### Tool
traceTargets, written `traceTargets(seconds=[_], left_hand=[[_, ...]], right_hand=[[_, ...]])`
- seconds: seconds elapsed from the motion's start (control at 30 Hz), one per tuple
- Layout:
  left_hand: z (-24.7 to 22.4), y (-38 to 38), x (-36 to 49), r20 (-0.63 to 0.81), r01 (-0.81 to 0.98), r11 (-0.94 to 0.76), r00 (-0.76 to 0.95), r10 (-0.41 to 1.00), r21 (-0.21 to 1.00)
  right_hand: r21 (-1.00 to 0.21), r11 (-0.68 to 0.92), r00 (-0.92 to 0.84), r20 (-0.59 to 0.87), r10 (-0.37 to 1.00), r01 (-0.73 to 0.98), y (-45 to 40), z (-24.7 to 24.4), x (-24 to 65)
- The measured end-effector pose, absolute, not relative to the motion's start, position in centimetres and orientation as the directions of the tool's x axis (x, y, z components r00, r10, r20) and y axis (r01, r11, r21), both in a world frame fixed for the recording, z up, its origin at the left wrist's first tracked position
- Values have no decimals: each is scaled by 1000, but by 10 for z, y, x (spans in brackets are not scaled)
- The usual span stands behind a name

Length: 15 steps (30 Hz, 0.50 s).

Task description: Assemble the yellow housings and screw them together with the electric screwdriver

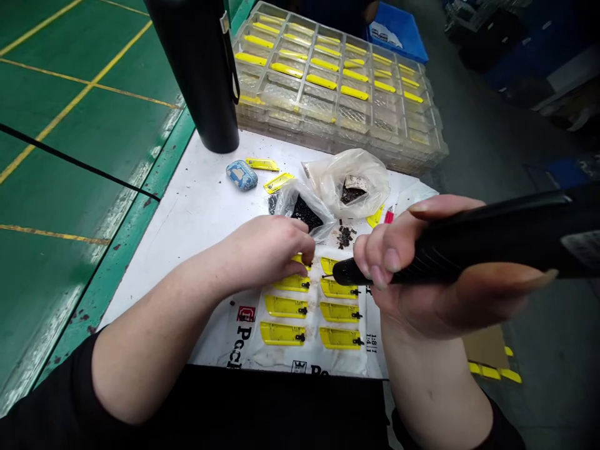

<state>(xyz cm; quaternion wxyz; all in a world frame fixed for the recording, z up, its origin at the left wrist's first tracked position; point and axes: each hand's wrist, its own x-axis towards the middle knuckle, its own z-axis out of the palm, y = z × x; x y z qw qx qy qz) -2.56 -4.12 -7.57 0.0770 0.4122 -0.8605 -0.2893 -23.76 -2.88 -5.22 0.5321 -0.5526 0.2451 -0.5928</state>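
Observation:
My right hand (pixel 403 256) is wrapped around a black electric screwdriver (pixel 450 250), whose thin tip points left, close to the upper yellow plastic parts of the right column. Over the top of the left column, my left hand (pixel 276 247) has its fingers and thumb bent together at a yellow plastic part (pixel 291 283); whatever is between the fingertips is hidden. More yellow parts lie below in two columns on a whitish pad, such as one at left (pixel 284 306) and one at right (pixel 340 338). Small black pieces (pixel 300 337) sit at their right ends.
Beyond my hands are a clear bag of small black pieces (pixel 304 212), another plastic bag (pixel 370 165), loose black bits (pixel 345 236) and a blue patterned case (pixel 242 175). A tall black bottle (pixel 201 81) stands beside stacked compartment trays (pixel 337 112) of yellow parts.

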Motion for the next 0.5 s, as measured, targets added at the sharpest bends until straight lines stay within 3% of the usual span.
traceTargets(seconds=[0.1, 0.23, 0.4, 0.5], left_hand=[[-76, -48, -16, -206, -732, 468, -622, -755, 495], [-83, -51, -12, -221, -781, 450, -576, -787, 433], [-85, -52, -13, -227, -785, 444, -571, -789, 432], [-83, -52, -14, -237, -782, 434, -572, -786, 447]], right_hand=[[-889, -290, 201, 375, -905, 354, -36, -50, -225], [-881, -281, 267, 396, -878, 381, -44, -47, -211], [-943, -181, 337, 273, -901, 281, -47, -50, -204], [-923, -207, 377, 327, -866, 325, -51, -58, -203]])
